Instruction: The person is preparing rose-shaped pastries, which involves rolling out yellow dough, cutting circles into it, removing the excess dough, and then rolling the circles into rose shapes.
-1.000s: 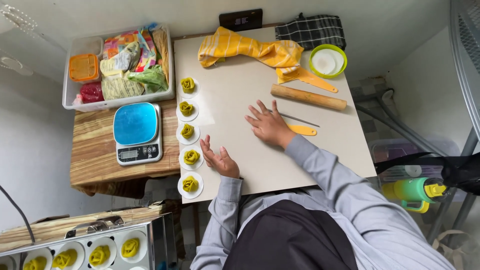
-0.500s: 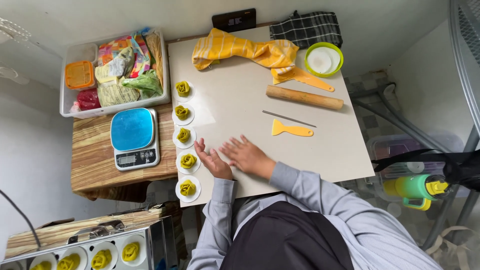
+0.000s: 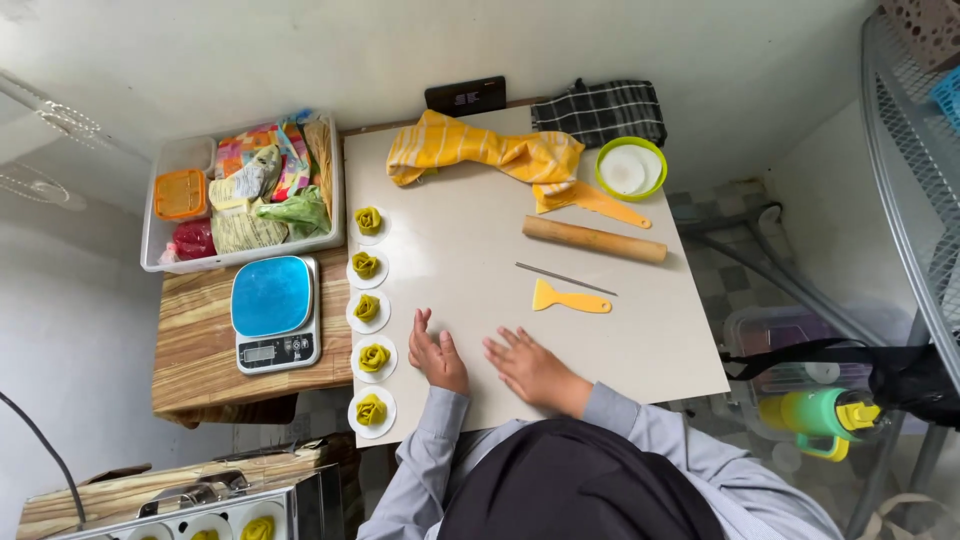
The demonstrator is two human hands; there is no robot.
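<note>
Head view, hands: left hand [image 3: 438, 355] and right hand [image 3: 528, 365] lie flat on the white work board [image 3: 470, 250], palms down, fingers loosely spread, holding nothing.
Head view, position: both hands sit at the near edge of the board, close to the body, a small gap between them.
Change, right hand: one second ago it reached out mid-board beside the yellow scraper [image 3: 568, 298]; half a second ago it had pulled back next to the left hand; now it rests slightly further right, apart from the scraper.
Change, left hand: about the same spot throughout, just right of the row of dumplings.
Nearest things: five green-yellow rose-shaped dumplings [image 3: 372, 310] on white paper rounds in a column along the board's left edge; the left hand is just beside the fourth one, not touching.
Dumplings, change: same count and layout as earlier.
Board, other items: thin metal rod [image 3: 565, 279] above the scraper, wooden rolling pin [image 3: 594, 240] beyond it, second yellow scraper [image 3: 592, 202] partly under a yellow striped cloth [image 3: 480, 152], green bowl [image 3: 630, 168] holding white rounds, dark checked cloth [image 3: 600, 110] at the far edge.
Left side: blue-topped kitchen scale [image 3: 274, 312] on a wooden table [image 3: 195, 340], clear tub [image 3: 240, 190] of packets behind it.
Bottom left: metal tray [image 3: 200, 515] with more dumplings, partly cut off.
</note>
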